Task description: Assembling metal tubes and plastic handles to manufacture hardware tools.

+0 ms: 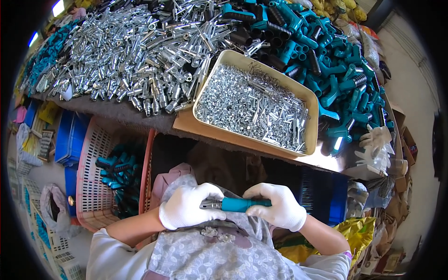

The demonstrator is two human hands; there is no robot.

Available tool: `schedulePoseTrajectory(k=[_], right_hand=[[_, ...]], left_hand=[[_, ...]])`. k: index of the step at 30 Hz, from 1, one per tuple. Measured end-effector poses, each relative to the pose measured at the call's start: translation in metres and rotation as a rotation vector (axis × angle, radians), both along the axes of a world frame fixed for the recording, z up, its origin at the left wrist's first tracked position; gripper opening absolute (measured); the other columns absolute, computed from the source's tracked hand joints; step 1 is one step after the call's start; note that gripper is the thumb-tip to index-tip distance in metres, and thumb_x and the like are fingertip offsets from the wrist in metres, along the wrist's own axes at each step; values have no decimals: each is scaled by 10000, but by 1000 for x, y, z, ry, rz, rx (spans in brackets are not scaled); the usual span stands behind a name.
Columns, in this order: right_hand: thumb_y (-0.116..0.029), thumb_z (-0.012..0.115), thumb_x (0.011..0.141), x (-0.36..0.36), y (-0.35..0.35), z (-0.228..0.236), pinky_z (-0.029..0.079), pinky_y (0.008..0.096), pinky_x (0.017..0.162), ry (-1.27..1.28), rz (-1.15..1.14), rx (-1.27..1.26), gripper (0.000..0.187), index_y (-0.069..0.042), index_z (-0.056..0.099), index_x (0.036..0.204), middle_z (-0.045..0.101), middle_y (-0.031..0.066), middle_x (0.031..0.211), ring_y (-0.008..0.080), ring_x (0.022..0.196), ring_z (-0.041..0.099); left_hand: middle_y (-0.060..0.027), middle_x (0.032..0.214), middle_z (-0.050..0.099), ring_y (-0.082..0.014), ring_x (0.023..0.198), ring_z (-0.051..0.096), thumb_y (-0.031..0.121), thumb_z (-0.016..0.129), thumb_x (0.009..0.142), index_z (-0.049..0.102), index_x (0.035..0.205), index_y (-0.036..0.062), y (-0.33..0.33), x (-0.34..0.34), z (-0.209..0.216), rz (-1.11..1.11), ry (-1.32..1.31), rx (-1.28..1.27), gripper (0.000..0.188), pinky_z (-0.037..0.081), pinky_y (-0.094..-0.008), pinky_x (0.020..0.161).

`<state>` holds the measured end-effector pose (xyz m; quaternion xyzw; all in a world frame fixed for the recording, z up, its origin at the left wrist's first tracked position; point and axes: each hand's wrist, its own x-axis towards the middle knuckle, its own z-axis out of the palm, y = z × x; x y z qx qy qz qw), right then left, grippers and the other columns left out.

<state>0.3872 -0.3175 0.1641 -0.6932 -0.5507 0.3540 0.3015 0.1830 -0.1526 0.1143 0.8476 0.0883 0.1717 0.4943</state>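
Note:
In front of my apron, both hands wear white knitted gloves and hold one piece between them. My left hand [193,205] is closed round a silvery metal shaft [211,204], whose far end is hidden in the glove. That shaft meets a teal plastic tool handle [235,204], gripped at its right end by my right hand [276,205]. The handle lies level across my lap. Beyond the hands, on the bench, stands a cream tray [201,122] filled with small silvery metal parts [242,102].
Metal shafts [140,51] are heaped on the bench at left, teal and black handles [333,84] at right. White gloves [374,147] hang by the right edge. Below left, a pink basket [91,196] holds teal tools [119,170]. A yellow sack [357,235] lies at lower right.

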Motion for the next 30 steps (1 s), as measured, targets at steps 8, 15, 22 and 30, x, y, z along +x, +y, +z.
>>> schedulePoseTrajectory(k=[8,15,22,30], right_hand=[[-185,825,776,-7,-1,4,553,346,861,-61,67,4,434,-28,673,1151,714,148,1052,264,927,710],[-185,802,811,1,-1,6,550,337,840,221,48,-165,430,-36,659,1188,712,132,983,228,900,697],[-204,794,777,6,18,21,520,314,694,147,-27,-255,536,-37,621,1256,684,118,830,189,723,643],[-236,806,768,8,20,22,537,336,700,34,64,-162,536,-44,623,1233,697,129,832,254,729,681]], left_hand=[[-121,855,730,-280,717,728,309,895,705,685,1027,65,-3,-1,1,-68,-18,64,455,564,-340,631],[-122,887,731,-272,727,724,286,878,728,683,1093,62,-6,4,2,-176,-166,36,471,560,-325,635],[-145,984,718,-294,802,721,370,852,730,655,1221,39,0,13,-1,-162,-99,84,624,570,-334,688],[-135,947,717,-277,763,717,267,853,736,675,1197,42,2,6,2,-163,-109,55,543,561,-336,670]])
